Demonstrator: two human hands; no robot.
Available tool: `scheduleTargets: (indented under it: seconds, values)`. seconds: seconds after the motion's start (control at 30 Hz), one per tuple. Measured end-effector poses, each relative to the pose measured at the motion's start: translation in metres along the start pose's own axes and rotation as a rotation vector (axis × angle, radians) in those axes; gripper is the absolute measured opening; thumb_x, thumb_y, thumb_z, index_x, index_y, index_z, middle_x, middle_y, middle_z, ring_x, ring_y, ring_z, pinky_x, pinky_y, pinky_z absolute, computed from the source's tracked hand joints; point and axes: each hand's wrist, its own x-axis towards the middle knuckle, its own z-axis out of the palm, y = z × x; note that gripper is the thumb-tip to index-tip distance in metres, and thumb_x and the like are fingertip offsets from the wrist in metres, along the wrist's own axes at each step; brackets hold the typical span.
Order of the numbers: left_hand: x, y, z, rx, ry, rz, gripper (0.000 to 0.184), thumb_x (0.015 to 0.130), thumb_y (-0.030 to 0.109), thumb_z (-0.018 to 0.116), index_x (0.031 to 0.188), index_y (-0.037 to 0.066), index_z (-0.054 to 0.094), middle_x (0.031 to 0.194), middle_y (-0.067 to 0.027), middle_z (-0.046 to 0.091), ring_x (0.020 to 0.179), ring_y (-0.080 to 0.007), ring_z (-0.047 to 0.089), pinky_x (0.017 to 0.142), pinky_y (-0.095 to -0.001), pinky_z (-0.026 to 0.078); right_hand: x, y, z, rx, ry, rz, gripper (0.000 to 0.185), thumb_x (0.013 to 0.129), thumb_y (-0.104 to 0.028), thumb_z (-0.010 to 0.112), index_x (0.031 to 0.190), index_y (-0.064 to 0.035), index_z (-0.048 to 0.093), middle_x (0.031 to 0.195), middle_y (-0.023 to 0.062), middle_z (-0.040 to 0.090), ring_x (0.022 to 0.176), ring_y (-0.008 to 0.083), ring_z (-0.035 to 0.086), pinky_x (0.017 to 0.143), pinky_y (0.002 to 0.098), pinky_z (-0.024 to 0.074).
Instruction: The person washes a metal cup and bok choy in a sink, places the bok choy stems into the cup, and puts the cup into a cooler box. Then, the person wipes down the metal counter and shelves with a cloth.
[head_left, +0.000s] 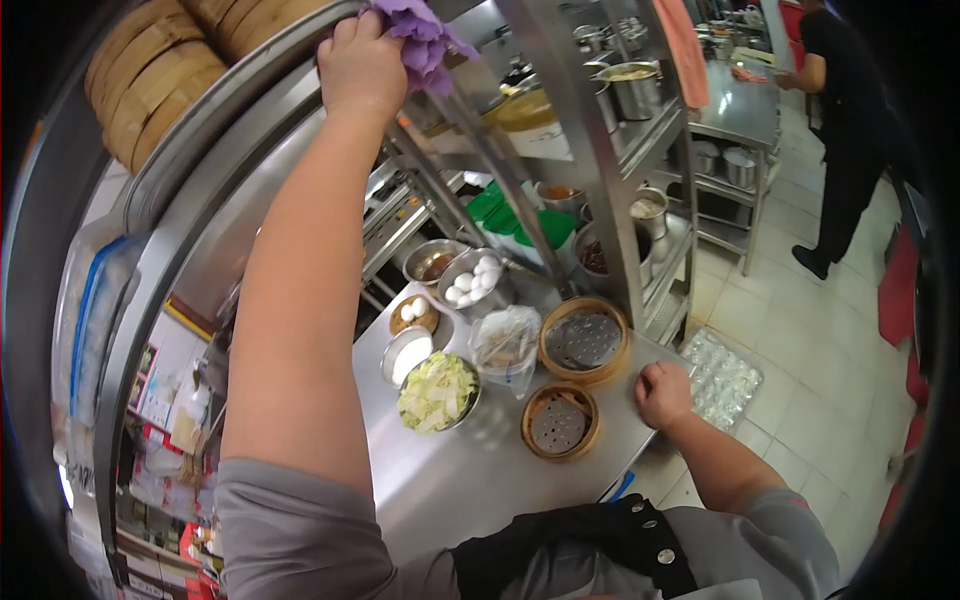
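Observation:
Raised to the upper steel shelf [240, 88], my left hand [362, 68] is closed on a crumpled purple cloth [425, 42] at the shelf's edge. My right hand [664, 396] rests in a loose fist at the right edge of the steel table [470, 490]; nothing shows in its fingers. Beside it are two round bamboo steamers, a larger one [622, 350] and a smaller one [592, 425], both with perforated metal plates inside. A bowl of chopped cabbage [438, 392] and a clear plastic bag [505, 345] stand further left.
Stacked bamboo steamers [150, 80] sit on the upper shelf. A bowl of eggs [472, 282] and green-lidded containers [520, 215] are at the back. Wrapped trays [722, 380] lie low at the right. Another person [850, 130] in dark clothes stands by a far counter.

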Motion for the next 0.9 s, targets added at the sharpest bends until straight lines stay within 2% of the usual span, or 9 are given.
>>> scheduleTargets:
  seconds: [0.03, 0.13, 0.27, 0.43, 0.53, 0.57, 0.67, 0.73, 0.9]
  values:
    - [0.007, 0.006, -0.003, -0.003, -0.101, -0.029, 0.024, 0.085, 0.023, 0.057, 0.103, 0.019, 0.073, 0.118, -0.001, 0.058, 0.115, -0.0233, 0.051, 0.094, -0.0415, 0.042, 0.0, 0.002, 0.0, 0.004, -0.021, -0.002, 0.011, 0.073, -0.017, 0.068, 0.074, -0.0079, 0.062, 0.074, 0.0125, 0.058, 0.076, 0.0357, 0.059, 0.07, 0.0467, 0.047]
    - [0.025, 0.024, -0.008, -0.088, -0.163, -0.208, 0.026, 0.085, 0.023, 0.057, 0.106, 0.017, 0.072, 0.122, -0.0021, 0.058, 0.115, -0.0263, 0.051, 0.095, -0.0423, 0.042, -0.001, 0.007, 0.001, 0.01, -0.039, -0.032, 0.012, 0.073, -0.018, 0.069, 0.074, -0.0089, 0.062, 0.074, 0.0116, 0.058, 0.076, 0.0348, 0.059, 0.07, 0.0463, 0.0471]
    - [0.031, 0.041, -0.023, -0.422, 0.247, -0.33, 0.028, 0.078, 0.024, 0.065, 0.102, 0.011, 0.071, 0.122, -0.0079, 0.058, 0.113, -0.0333, 0.051, 0.095, -0.0466, 0.043, -0.003, 0.005, -0.002, -0.015, -0.052, -0.016, 0.012, 0.075, -0.021, 0.067, 0.075, -0.0101, 0.063, 0.076, 0.0104, 0.06, 0.078, 0.0331, 0.061, 0.071, 0.0451, 0.0478]
    - [0.063, 0.052, -0.048, -0.578, 0.312, -0.024, 0.032, 0.071, 0.024, 0.069, 0.099, 0.01, 0.072, 0.116, -0.0097, 0.059, 0.112, -0.0354, 0.052, 0.094, -0.0475, 0.044, -0.005, 0.006, -0.002, -0.025, -0.054, -0.01, 0.012, 0.077, -0.022, 0.066, 0.075, -0.0105, 0.063, 0.077, 0.0101, 0.061, 0.08, 0.0322, 0.061, 0.073, 0.0443, 0.0473]
    - [0.067, 0.08, -0.057, -0.553, 0.121, 0.136, 0.034, 0.072, 0.024, 0.068, 0.104, 0.013, 0.072, 0.119, -0.0085, 0.059, 0.119, -0.0341, 0.049, 0.097, -0.0478, 0.043, -0.006, 0.009, 0.001, -0.029, -0.034, -0.013, 0.012, 0.078, -0.022, 0.065, 0.075, -0.0107, 0.064, 0.076, 0.0098, 0.06, 0.08, 0.0319, 0.061, 0.073, 0.0442, 0.0469]
    - [0.061, 0.09, -0.058, -0.422, 0.035, 0.12, 0.036, 0.075, 0.022, 0.066, 0.11, 0.015, 0.071, 0.125, -0.0081, 0.057, 0.13, -0.0323, 0.043, 0.104, -0.0493, 0.038, -0.006, 0.009, 0.002, -0.03, -0.016, -0.015, 0.012, 0.078, -0.023, 0.065, 0.074, -0.0108, 0.064, 0.076, 0.0097, 0.06, 0.08, 0.0318, 0.061, 0.073, 0.0442, 0.0469]
    - [0.051, 0.11, -0.065, -0.43, -0.034, 0.052, 0.04, 0.076, 0.022, 0.065, 0.115, 0.015, 0.069, 0.132, -0.0088, 0.055, 0.137, -0.0319, 0.036, 0.111, -0.0507, 0.031, -0.007, 0.007, -0.002, -0.003, -0.038, -0.006, 0.013, 0.078, -0.023, 0.065, 0.074, -0.0105, 0.063, 0.076, 0.0093, 0.06, 0.079, 0.0315, 0.061, 0.072, 0.0442, 0.0467]
    - [0.035, 0.128, -0.071, -0.423, -0.152, 0.11, 0.035, 0.081, 0.022, 0.062, 0.114, 0.012, 0.068, 0.133, -0.0092, 0.054, 0.138, -0.0313, 0.036, 0.116, -0.0556, 0.02, -0.007, 0.006, -0.005, -0.014, -0.03, -0.016, 0.013, 0.077, -0.023, 0.065, 0.073, -0.0103, 0.063, 0.076, 0.0093, 0.06, 0.079, 0.0315, 0.061, 0.072, 0.0443, 0.0466]
    - [-0.035, 0.196, -0.073, -0.527, -0.283, 0.269, 0.034, 0.081, 0.02, 0.06, 0.11, 0.007, 0.068, 0.126, -0.0115, 0.058, 0.139, -0.0308, 0.037, 0.118, -0.0576, 0.017, -0.007, 0.006, -0.006, -0.005, -0.005, -0.019, 0.013, 0.077, -0.023, 0.065, 0.073, -0.01, 0.062, 0.076, 0.0093, 0.06, 0.079, 0.0315, 0.061, 0.071, 0.0451, 0.0467]
